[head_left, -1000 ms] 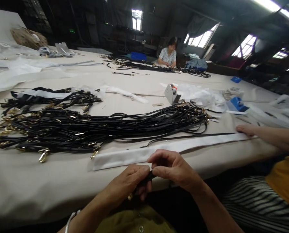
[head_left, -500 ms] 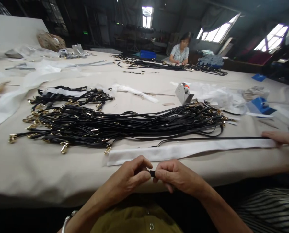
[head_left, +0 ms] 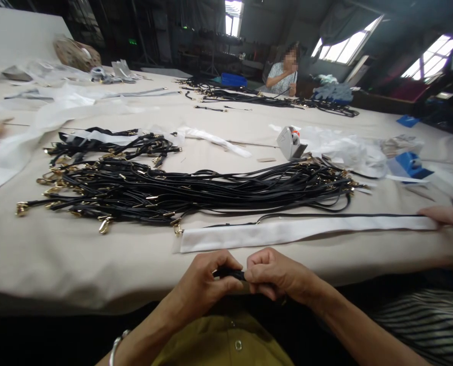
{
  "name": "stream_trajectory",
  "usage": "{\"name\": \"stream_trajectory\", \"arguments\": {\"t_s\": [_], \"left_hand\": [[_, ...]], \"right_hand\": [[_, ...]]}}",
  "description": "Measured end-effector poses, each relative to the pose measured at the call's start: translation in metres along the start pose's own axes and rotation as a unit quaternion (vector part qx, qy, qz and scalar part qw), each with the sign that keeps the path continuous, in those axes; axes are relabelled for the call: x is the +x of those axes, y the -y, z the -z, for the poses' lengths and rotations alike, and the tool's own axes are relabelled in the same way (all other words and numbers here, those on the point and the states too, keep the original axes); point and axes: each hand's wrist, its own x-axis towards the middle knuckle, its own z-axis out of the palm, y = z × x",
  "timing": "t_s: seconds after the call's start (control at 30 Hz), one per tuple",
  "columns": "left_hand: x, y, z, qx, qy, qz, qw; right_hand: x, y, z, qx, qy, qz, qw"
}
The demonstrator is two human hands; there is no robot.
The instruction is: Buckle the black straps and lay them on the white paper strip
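A short black strap piece [head_left: 229,273] is held between both hands at the table's front edge. My left hand [head_left: 211,279] curls round it with thumb and fingers. Its other end is pinched by my right hand [head_left: 268,274], whose fingers hide that end. Just beyond the hands lies a long white strip [head_left: 249,237], with a thin black strap along its far side. A large bundle of black straps [head_left: 211,190] with gold-coloured clasps stretches across the table behind it. Left of centre, a smaller strap pile [head_left: 135,145] lies behind that bundle.
A co-worker's hand [head_left: 449,216] rests on the strip's right end. A tape dispenser [head_left: 290,143], crumpled clear plastic [head_left: 348,145] and a blue object [head_left: 409,165] lie at right. Across the table [head_left: 142,114], a person [head_left: 282,79] works beside more black straps.
More of the black piece shows in my left hand, and my right fingers have curled in more. The view has shifted slightly. The person across the table has raised an arm.
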Motion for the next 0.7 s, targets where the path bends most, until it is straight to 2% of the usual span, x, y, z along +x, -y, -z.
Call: {"name": "stream_trajectory", "arguments": {"t_s": [0.13, 0.27, 0.33, 0.53, 0.6, 0.7], "left_hand": [[0.011, 0.006, -0.010, -0.016, 0.021, 0.003, 1.000], [0.016, 0.009, -0.011, -0.063, -0.012, 0.017, 0.998], [0.016, 0.009, -0.009, -0.054, -0.032, 0.002, 0.998], [0.009, 0.014, -0.003, 0.014, -0.046, -0.081, 0.996], [0.006, 0.015, -0.001, 0.014, -0.043, -0.080, 0.996], [0.004, 0.013, 0.000, -0.018, -0.029, -0.044, 0.998]], "right_hand": [[0.007, 0.005, 0.002, 0.011, -0.012, 0.024, 1.000], [0.009, 0.010, 0.007, -0.011, -0.031, 0.042, 0.999], [0.009, 0.011, 0.010, -0.019, -0.035, 0.041, 0.998], [0.008, 0.005, 0.014, -0.018, 0.002, 0.012, 1.000], [0.007, 0.004, 0.013, -0.024, 0.014, 0.011, 1.000], [0.006, 0.005, 0.010, -0.029, 0.025, 0.000, 0.999]]}}
